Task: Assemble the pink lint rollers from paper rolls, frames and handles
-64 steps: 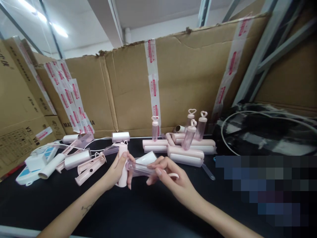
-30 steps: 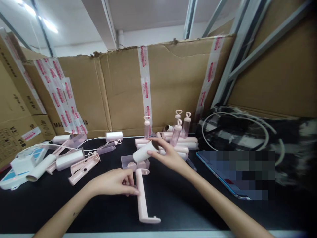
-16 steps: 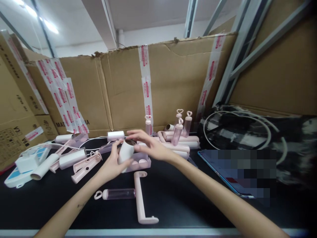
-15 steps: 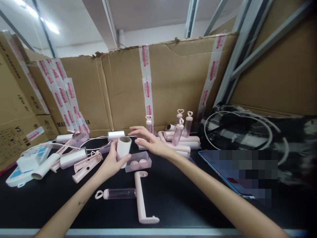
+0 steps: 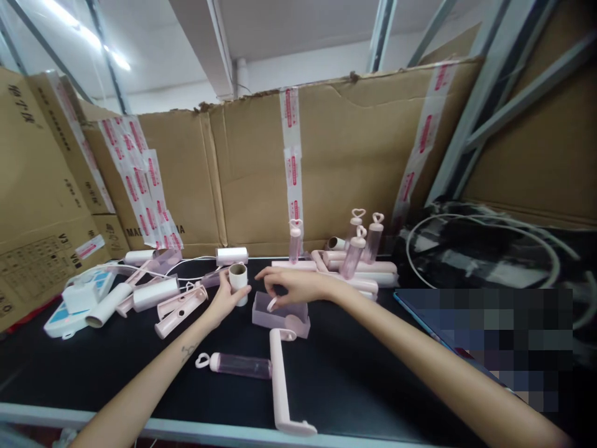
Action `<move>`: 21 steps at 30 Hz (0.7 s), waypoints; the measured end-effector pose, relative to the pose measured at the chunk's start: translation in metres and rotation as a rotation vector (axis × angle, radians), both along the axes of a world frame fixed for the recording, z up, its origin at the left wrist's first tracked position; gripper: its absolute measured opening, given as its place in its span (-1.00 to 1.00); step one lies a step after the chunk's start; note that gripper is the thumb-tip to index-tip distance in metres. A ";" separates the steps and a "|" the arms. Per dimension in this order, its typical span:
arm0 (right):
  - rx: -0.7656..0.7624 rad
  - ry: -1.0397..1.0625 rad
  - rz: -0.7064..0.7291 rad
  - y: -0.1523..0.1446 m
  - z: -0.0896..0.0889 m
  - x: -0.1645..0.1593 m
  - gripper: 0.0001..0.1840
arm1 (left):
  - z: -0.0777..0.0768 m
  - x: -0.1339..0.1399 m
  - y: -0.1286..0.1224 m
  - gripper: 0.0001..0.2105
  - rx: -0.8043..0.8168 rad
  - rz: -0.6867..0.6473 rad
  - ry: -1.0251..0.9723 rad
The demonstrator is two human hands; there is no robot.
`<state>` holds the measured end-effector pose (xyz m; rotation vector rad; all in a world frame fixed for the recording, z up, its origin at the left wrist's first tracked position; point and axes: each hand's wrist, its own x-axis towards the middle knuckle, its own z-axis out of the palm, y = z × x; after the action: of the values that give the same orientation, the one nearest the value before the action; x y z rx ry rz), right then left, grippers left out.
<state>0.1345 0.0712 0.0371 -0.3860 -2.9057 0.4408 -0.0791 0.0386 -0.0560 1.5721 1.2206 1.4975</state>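
My left hand [image 5: 226,295] grips a white sticky-paper roll [image 5: 239,287], held upright with its cardboard core facing up. Between the fingertips of my right hand [image 5: 298,286] is a small pale pink round cap [image 5: 272,303], tilted on edge above a translucent mauve box [image 5: 280,322]. Inside that box lies another pink round cap [image 5: 295,323]. In front of the box is a pink roller handle frame [image 5: 280,382]. Its left side meets a clear mauve tube [image 5: 242,366] with a heart-shaped loop on its end.
White rolls [image 5: 155,295] and pink handle parts [image 5: 181,313] lie at left beside a power strip [image 5: 77,298]. Several tubes with heart loops [image 5: 353,260] stand among pink handles at back right. Cardboard walls [image 5: 252,168] close the back. A tablet-like device [image 5: 448,339] lies right.
My right hand has come down to the box and taken one of the two pink caps out of it. My left hand still holds the roll. The camera view has shifted slightly.
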 end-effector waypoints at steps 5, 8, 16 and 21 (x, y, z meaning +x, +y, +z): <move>-0.155 0.426 -0.219 0.001 0.003 -0.005 -0.75 | -0.004 0.013 -0.006 -0.46 -0.023 -0.135 0.050; -0.001 0.556 -0.224 -0.003 -0.013 -0.029 -0.69 | 0.000 0.015 -0.009 -0.43 -0.014 -0.159 0.062; 0.299 0.293 -0.085 -0.013 -0.032 -0.043 -0.47 | 0.007 0.015 -0.012 -0.35 0.032 -0.166 0.204; 0.273 0.390 -0.072 -0.006 -0.038 -0.044 -0.55 | 0.008 -0.010 -0.016 -0.06 -0.025 0.032 0.384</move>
<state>0.0903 0.0654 -0.0012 -0.3200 -2.5161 0.0896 -0.0890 0.0223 -0.0482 1.8898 1.4720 1.2266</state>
